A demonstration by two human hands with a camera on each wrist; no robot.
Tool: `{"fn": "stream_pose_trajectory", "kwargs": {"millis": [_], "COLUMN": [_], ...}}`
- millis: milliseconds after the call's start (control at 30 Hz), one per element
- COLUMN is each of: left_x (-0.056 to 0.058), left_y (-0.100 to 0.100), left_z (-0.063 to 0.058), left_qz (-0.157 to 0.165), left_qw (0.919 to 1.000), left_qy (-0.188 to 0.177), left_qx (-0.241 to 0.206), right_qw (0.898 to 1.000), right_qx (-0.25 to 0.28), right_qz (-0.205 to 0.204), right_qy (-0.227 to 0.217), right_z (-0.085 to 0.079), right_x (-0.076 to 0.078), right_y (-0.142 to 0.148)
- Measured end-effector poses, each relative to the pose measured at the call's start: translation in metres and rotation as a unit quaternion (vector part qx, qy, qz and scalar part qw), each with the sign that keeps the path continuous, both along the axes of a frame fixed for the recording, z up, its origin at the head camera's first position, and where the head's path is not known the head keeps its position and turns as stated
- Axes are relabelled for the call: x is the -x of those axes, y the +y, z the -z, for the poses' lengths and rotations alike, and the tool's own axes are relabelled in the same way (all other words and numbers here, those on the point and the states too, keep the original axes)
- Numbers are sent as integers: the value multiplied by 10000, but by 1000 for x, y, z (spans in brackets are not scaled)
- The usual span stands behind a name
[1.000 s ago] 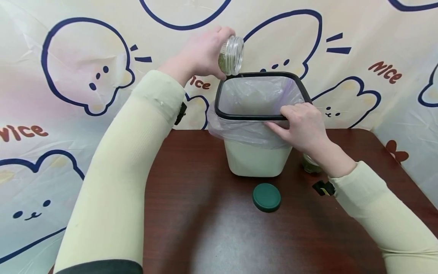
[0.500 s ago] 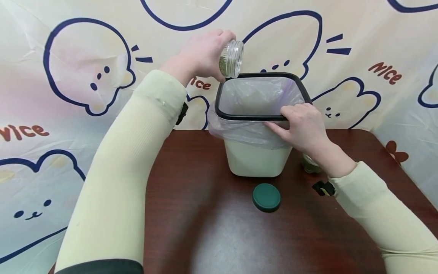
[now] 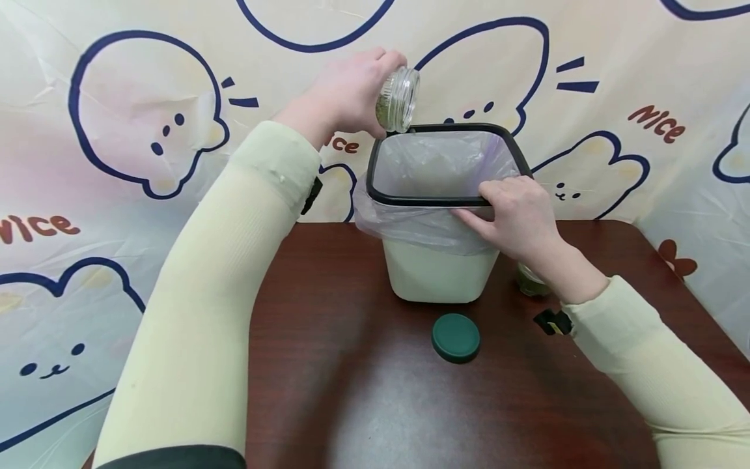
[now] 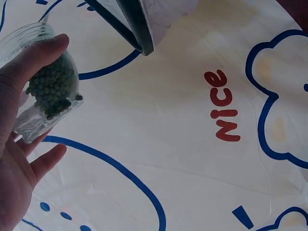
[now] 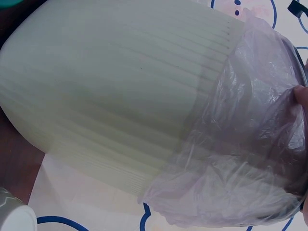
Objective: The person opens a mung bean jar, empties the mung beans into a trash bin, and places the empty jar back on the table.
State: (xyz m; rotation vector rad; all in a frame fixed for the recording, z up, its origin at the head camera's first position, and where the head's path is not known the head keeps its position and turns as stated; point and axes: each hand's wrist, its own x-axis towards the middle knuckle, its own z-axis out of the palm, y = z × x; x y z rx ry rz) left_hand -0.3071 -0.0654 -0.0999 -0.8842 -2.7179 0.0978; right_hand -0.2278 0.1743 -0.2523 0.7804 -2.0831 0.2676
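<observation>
My left hand (image 3: pixel 357 91) grips a lidless glass jar (image 3: pixel 399 101), tipped on its side with its mouth above the back left rim of a trash can. Small green beans (image 4: pixel 53 84), or pellets like them, lie inside the jar in the left wrist view. The pale trash can (image 3: pixel 442 270) has a black rim and a translucent plastic liner (image 3: pixel 418 228) folded over its edge. At the front right corner my right hand (image 3: pixel 518 212) holds the rim, thumb below and fingers over the top. The bottom of the can's inside is hidden.
On the brown table (image 3: pixel 375 391), a dark green round lid (image 3: pixel 456 337) lies in front of the can. Another small jar (image 3: pixel 532 281) with green contents stands right of the can, partly behind my right wrist. A cartoon-print sheet (image 3: pixel 176 124) hangs behind the table.
The jar dipped slightly, then came back a little with my left hand, still tilted over the rim. My right hand and the trash can have stayed in place.
</observation>
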Motion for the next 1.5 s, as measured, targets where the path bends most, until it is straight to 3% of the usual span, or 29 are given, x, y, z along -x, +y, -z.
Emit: {"fn": "stream_pose_trajectory", "kwargs": {"millis": [133,267,533,933,1200,1300,1433,1500], "left_x": [1,1,0,-1,-1,0,1,1], "left_y": [-1,-2,0,1,0,-1,-2,-2], "left_z": [0,-2,2,-3,-1,0,-2,-3], "left_qz": [61,112,-25,139,16,41,116,141], "left_qw": [9999,9985,9992,9990,9999,10000,9982,9979], "left_qy": [132,491,-27,381,-109,14,485,507], "left_qx": [-70,-191,390,-166,114,-43,-323,-385], "right_qw": [10000,10000,10000,9999,10000,9999,9999,9999], "right_qx": [-9,1,60,77,-4,-38,-55,-42], "right_qz": [-2,-19,-37,-14,52,71,83,72], "right_qy": [-7,-1,60,73,-40,-91,-104,-97], "right_z": [0,-1,1,0,-1,0,0,0], "right_x": [0,0,0,0,-1,-1,0,1], "right_y": [0,0,1,1,0,0,0,0]}}
